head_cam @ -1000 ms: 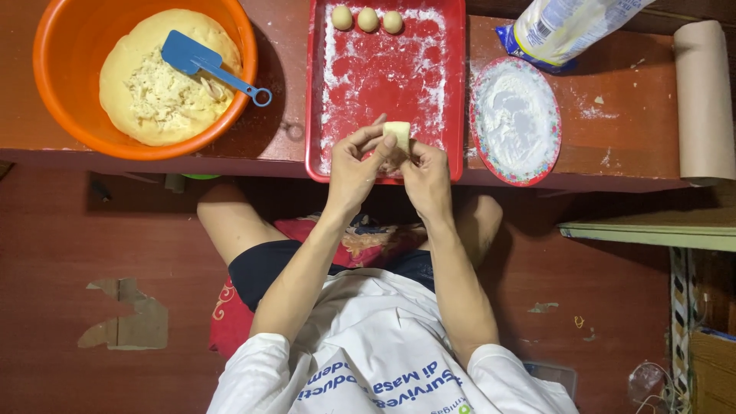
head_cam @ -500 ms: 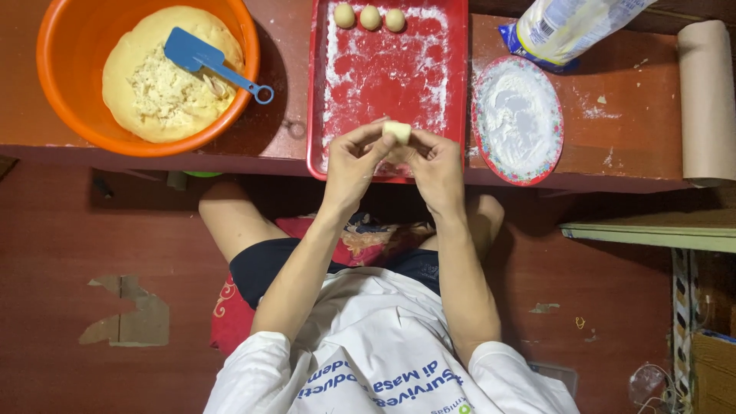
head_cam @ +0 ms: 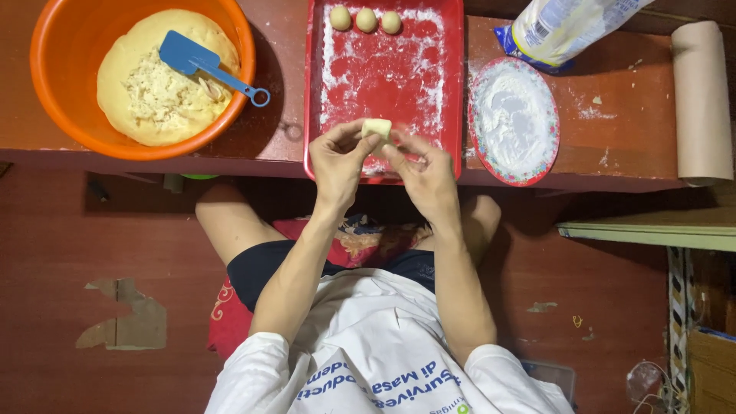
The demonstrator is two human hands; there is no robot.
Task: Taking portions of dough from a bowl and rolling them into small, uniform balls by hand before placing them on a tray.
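A small pale dough piece (head_cam: pixel 377 127) is pinched between the fingertips of my left hand (head_cam: pixel 337 161) and my right hand (head_cam: pixel 424 172), just above the near edge of a red floured tray (head_cam: pixel 452 92). Three round dough balls (head_cam: pixel 366 19) sit in a row at the tray's far edge. An orange bowl (head_cam: pixel 54 100) at the left holds a big mass of dough (head_cam: pixel 142 92) with a blue spatula (head_cam: pixel 207 65) lying on it.
A round plate of white flour (head_cam: pixel 513 119) stands right of the tray, with a flour bag (head_cam: pixel 567 27) behind it. A brown paper roll (head_cam: pixel 701 100) lies at the far right. All rest on a low red table (head_cam: pixel 606 153); my legs are under it.
Both hands stay at the tray's near edge, working the dough piece; the fingers have shifted slightly around it. Nothing else has moved.
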